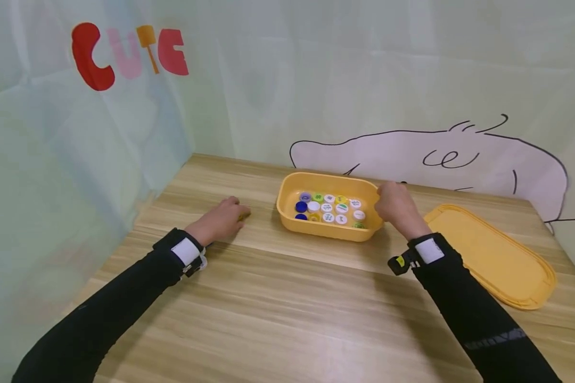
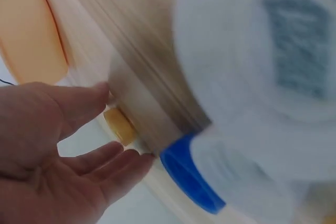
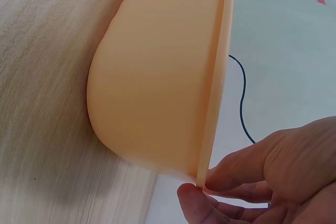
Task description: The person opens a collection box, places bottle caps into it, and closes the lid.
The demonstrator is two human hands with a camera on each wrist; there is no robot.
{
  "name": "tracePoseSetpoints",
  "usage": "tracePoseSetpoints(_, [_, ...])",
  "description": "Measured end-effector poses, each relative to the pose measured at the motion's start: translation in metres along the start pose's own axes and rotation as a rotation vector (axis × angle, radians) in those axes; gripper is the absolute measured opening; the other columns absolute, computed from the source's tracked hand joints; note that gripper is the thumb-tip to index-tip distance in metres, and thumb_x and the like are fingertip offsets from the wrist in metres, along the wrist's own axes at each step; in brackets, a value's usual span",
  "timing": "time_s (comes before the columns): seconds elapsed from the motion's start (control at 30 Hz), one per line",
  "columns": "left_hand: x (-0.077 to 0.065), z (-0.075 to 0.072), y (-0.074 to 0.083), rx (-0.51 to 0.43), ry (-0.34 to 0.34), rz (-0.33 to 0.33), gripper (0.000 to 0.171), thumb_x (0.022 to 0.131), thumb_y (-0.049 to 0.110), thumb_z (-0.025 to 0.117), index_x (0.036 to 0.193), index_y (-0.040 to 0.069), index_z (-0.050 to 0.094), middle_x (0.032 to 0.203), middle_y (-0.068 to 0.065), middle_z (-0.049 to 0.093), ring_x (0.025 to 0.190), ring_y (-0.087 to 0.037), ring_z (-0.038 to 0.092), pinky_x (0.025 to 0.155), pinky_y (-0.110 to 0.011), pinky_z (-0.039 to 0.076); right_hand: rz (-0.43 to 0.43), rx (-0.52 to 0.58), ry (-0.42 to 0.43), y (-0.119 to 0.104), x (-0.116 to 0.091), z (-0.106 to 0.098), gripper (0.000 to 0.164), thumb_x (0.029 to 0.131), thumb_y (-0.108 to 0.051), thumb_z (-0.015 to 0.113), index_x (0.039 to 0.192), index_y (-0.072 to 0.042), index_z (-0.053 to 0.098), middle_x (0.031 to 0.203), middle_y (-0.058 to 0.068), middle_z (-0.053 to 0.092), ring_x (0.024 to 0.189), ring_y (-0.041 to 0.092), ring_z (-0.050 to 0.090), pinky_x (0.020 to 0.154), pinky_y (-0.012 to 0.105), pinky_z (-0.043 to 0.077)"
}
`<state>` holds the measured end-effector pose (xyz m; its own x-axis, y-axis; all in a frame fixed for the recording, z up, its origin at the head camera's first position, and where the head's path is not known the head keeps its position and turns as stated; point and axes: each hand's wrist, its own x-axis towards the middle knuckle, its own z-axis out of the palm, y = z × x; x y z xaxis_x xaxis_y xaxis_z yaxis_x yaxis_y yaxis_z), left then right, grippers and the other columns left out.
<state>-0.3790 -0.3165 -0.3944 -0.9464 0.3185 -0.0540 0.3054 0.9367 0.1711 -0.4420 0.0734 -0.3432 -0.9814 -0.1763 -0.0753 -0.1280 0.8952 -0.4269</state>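
A yellow bin (image 1: 330, 229) stands on the table with several bottle caps (image 1: 341, 208) inside, blue, white, yellow and green. At its right end my right hand (image 1: 400, 206) pinches the rim; in the right wrist view the thumb and fingers (image 3: 195, 203) grip the rim's corner. To the left of the bin, my left hand (image 1: 222, 218) is low over the table. Its thumb and fairly straight fingers lie either side of a yellow cap (image 2: 119, 126). Close to the left wrist camera are a blue cap (image 2: 191, 174) and a blurred white round piece (image 2: 231, 72).
A flat yellow lid (image 1: 493, 255) lies on the table (image 1: 278, 314) to the right, partly behind the right forearm. Behind the table hangs a pale printed cloth (image 1: 249, 80) along the back and left sides.
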Motion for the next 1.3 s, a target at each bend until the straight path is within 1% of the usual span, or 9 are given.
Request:
tracePoseSetpoints(0.1, [0.004, 0.002, 0.003, -0.011, 0.01, -0.021, 0.032, 0.102, 0.001, 0.059, 0.133, -0.002, 0.066, 0.131, -0.025, 0.059, 0.121, -0.036, 0.054, 0.107, -0.049, 0.048, -0.005, -0.011, 0.012, 0.0, 0.0, 0.001, 0.047, 0.089, 0.012, 0.051, 0.135, 0.02, 0.052, 0.132, 0.041, 0.054, 0.092, 0.039, 0.061, 0.061, 0.03, 0.054])
tracePoseSetpoints(0.23, [0.006, 0.001, 0.005, -0.033, 0.036, -0.035, 0.026, 0.101, -0.004, 0.057, 0.123, -0.005, 0.069, 0.119, -0.023, 0.063, 0.113, -0.035, 0.06, 0.103, -0.046, 0.052, -0.01, -0.02, 0.026, -0.002, -0.001, 0.002, 0.045, 0.089, 0.012, 0.051, 0.133, 0.019, 0.055, 0.129, 0.039, 0.056, 0.091, 0.038, 0.06, 0.061, 0.03, 0.054])
tracePoseSetpoints(0.33, [0.006, -0.003, 0.006, -0.041, 0.045, -0.042, 0.023, 0.097, -0.008, 0.058, 0.116, -0.009, 0.069, 0.116, -0.026, 0.064, 0.113, -0.037, 0.062, 0.102, -0.046, 0.053, -0.009, -0.023, 0.033, -0.003, -0.001, 0.004, 0.046, 0.089, 0.012, 0.051, 0.134, 0.019, 0.055, 0.132, 0.039, 0.056, 0.094, 0.038, 0.06, 0.061, 0.03, 0.053])
tracePoseSetpoints(0.57, [0.018, -0.019, 0.015, -0.084, 0.064, -0.037, 0.024, 0.093, -0.008, 0.061, 0.115, -0.012, 0.07, 0.116, -0.027, 0.066, 0.114, -0.04, 0.061, 0.103, -0.049, 0.052, -0.017, -0.031, 0.063, 0.001, 0.0, 0.004, 0.036, 0.087, 0.012, 0.051, 0.121, 0.017, 0.064, 0.109, 0.032, 0.062, 0.079, 0.033, 0.059, 0.055, 0.027, 0.048])
tracePoseSetpoints(0.8, [0.029, -0.046, 0.051, -0.133, 0.132, -0.034, 0.028, 0.092, -0.003, 0.066, 0.119, -0.007, 0.071, 0.117, -0.023, 0.064, 0.107, -0.033, 0.06, 0.097, -0.044, 0.055, -0.007, -0.015, 0.065, -0.001, 0.0, 0.003, 0.042, 0.087, 0.013, 0.051, 0.127, 0.017, 0.06, 0.115, 0.032, 0.062, 0.081, 0.032, 0.06, 0.056, 0.027, 0.049])
tracePoseSetpoints(0.97, [0.039, -0.056, 0.086, -0.12, 0.179, 0.046, 0.028, 0.093, 0.0, 0.066, 0.121, -0.004, 0.071, 0.12, -0.02, 0.063, 0.105, -0.031, 0.06, 0.092, -0.039, 0.057, -0.016, -0.028, 0.077, -0.002, 0.001, 0.002, 0.025, 0.085, 0.014, 0.051, 0.104, 0.014, 0.067, 0.093, 0.025, 0.059, 0.071, 0.029, 0.055, 0.053, 0.026, 0.044])
tracePoseSetpoints(1.03, [0.046, -0.058, 0.098, -0.104, 0.173, 0.072, 0.028, 0.094, 0.0, 0.065, 0.121, -0.004, 0.072, 0.12, -0.02, 0.064, 0.106, -0.03, 0.06, 0.093, -0.038, 0.057, -0.013, -0.036, 0.078, -0.002, 0.001, 0.002, 0.026, 0.085, 0.014, 0.051, 0.104, 0.014, 0.068, 0.095, 0.026, 0.061, 0.073, 0.03, 0.056, 0.054, 0.027, 0.045])
tracePoseSetpoints(1.2, [0.072, -0.055, 0.118, -0.056, 0.117, 0.098, 0.027, 0.1, 0.006, 0.065, 0.124, -0.003, 0.071, 0.123, -0.018, 0.066, 0.115, -0.029, 0.06, 0.104, -0.039, 0.052, 0.008, -0.031, 0.068, -0.002, 0.001, 0.004, 0.042, 0.087, 0.012, 0.053, 0.129, 0.017, 0.061, 0.123, 0.034, 0.061, 0.089, 0.036, 0.06, 0.064, 0.031, 0.053])
tracePoseSetpoints(1.3, [0.089, -0.048, 0.124, -0.02, 0.082, 0.094, 0.028, 0.101, 0.009, 0.065, 0.127, -0.003, 0.069, 0.125, -0.018, 0.066, 0.117, -0.028, 0.06, 0.106, -0.039, 0.051, 0.009, -0.035, 0.072, -0.002, 0.0, 0.005, 0.04, 0.087, 0.012, 0.053, 0.125, 0.017, 0.063, 0.118, 0.033, 0.063, 0.087, 0.035, 0.06, 0.063, 0.031, 0.052])
